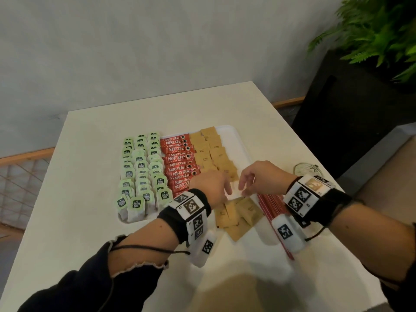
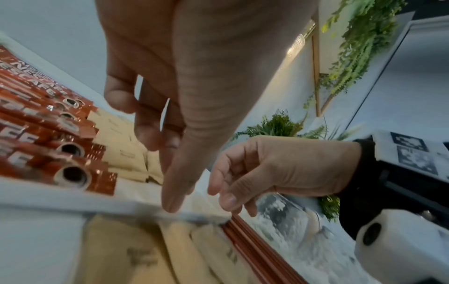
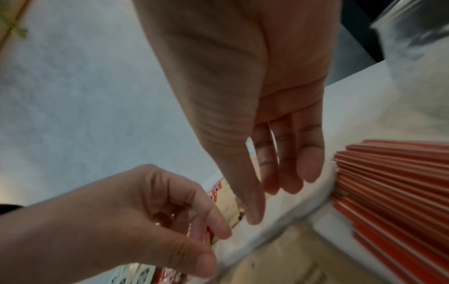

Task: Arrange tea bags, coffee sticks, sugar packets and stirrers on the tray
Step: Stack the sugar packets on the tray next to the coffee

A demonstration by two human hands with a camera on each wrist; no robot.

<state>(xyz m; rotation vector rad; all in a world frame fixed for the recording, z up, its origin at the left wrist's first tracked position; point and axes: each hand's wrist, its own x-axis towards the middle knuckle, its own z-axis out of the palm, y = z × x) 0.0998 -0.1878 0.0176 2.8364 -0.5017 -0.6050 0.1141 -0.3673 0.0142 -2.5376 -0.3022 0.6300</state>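
Observation:
A white tray [image 1: 238, 140] holds rows of green tea bags [image 1: 141, 172] on the left, red coffee sticks [image 1: 180, 163] in the middle and brown sugar packets [image 1: 213, 152] to their right. More sugar packets [image 1: 238, 217] lie in a loose pile by the tray's near rim, with red stirrers [image 1: 273, 208] fanned out just right of them. My left hand [image 1: 216, 188] and right hand [image 1: 254, 179] hover close together over the near sugar rows. The left hand [image 2: 165, 169] hangs relaxed and the right hand [image 3: 272, 201] has straight fingers. Neither holds anything.
The tray sits on a white table [image 1: 78, 199] against a pale wall. A glass jar [image 1: 306, 168] stands near the table's right edge beyond my right wrist. A black planter [image 1: 349, 109] with a green plant [image 1: 371, 30] stands past the table's far right corner.

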